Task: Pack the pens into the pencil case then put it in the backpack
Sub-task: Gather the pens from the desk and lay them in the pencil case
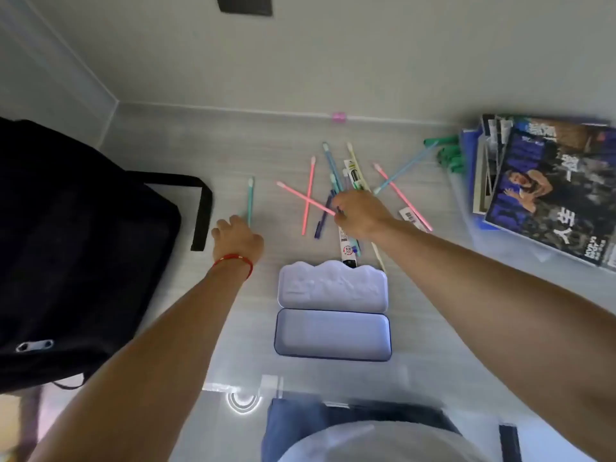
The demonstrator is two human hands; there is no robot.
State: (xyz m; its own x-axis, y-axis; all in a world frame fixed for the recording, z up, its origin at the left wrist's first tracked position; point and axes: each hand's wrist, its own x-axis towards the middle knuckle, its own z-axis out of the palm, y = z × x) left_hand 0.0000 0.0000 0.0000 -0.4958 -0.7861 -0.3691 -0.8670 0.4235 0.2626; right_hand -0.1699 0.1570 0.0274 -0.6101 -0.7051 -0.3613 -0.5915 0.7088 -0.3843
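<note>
Several thin pens in pink, teal, blue and cream lie scattered on the grey table, with the main pile (336,181) in the middle. My right hand (358,213) rests on this pile, its fingers pinched on a pen where a pink pen (305,197) ends. A single teal pen (250,200) lies apart on the left. My left hand (238,240) is curled at its near end, and the grip is hidden. The lilac tin pencil case (333,351) lies open and empty in front of me, lid (333,288) folded back. The black backpack (73,248) sits at the left.
A stack of magazines (550,195) and a blue folder lie at the right, with green clips (450,156) beside them. A backpack strap (203,211) reaches toward the teal pen. A small pink object (339,117) sits against the back wall.
</note>
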